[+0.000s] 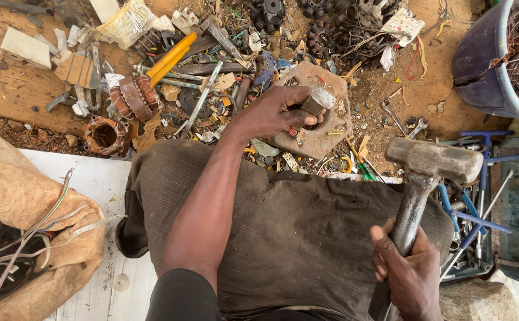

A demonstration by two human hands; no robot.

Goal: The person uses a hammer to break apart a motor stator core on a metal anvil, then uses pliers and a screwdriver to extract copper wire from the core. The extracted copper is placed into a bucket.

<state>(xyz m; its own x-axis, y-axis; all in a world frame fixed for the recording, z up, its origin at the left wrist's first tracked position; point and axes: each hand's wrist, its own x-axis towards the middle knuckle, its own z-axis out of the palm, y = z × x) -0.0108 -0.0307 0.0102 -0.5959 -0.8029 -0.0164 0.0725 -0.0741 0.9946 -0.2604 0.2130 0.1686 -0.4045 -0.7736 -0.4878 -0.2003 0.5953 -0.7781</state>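
A: Nearest first. Right hand (407, 274) is closing around the handle of a heavy hammer (433, 160), gripping low on the shaft so the head is hanging raised, up and to the right of the lap.

B: And the left?

A: Left hand (278, 113) is reaching out past the knees, fingers wrapping a short metal punch (317, 100). It's holding it upright on a flat metal block (316, 116) lying on the dirt ground, likely steadying the punch so the hammer can be coming down on its top.

B: How's the punch looking?

A: Stubby, grey, blunt top face catching light, the lower end hidden by the fingers. The block is looking rusty, roughly hexagonal, with a hole near the middle.

B: Further out?

A: Scrap is lying everywhere: copper-wound motor stator (106, 135) at left, yellow-handled cutters (170, 57), spanners (395, 116) by the block, blue tub (485, 65) of wire top right.
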